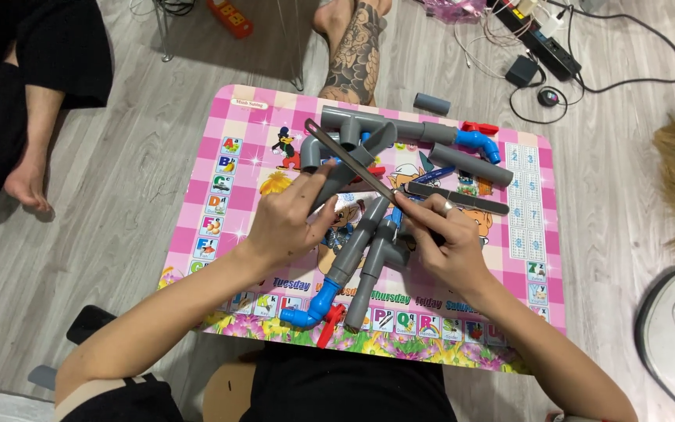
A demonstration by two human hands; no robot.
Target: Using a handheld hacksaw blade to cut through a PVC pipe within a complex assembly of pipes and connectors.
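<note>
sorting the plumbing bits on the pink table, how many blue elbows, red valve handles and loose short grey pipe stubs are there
Blue elbows: 2, one at the far right and one at the near edge
Red valve handles: 3, far, middle, partly hidden, and near
Loose short grey stubs: 1
Total: 6

Both bare forearms rise from the bottom edge toward the frame's centre, converging. The left hand [287, 223], left of centre, is back-up with its fingers curled in a grip and the thumb stretched rightward. The right hand [445, 238], right of centre, has its fingers closed in a pinch, a ring on one finger.
</note>
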